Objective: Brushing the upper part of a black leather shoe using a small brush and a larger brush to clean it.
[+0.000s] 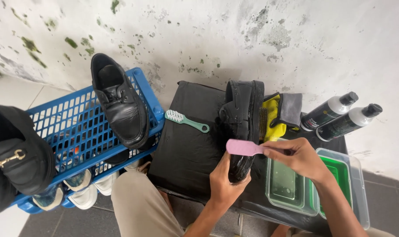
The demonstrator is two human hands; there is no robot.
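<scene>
Head view: left hand [223, 182] is wrapped around the black shoe [242, 127] at centre frame, on its side on the black mat [186, 145]; right hand [296, 156] pinches a pink brush [244, 147] against the sole; shoe looks wet and shiny, so scrubbing seems mid-way; green tubs [313, 184] sit lower right, teal brush [186, 120] left of the shoe; blue crate [83, 131] of shoes far left; nothing blocking.

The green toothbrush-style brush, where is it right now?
In the head view, the green brush lies on the black mat, between the blue crate and the black shoe being cleaned.
</scene>
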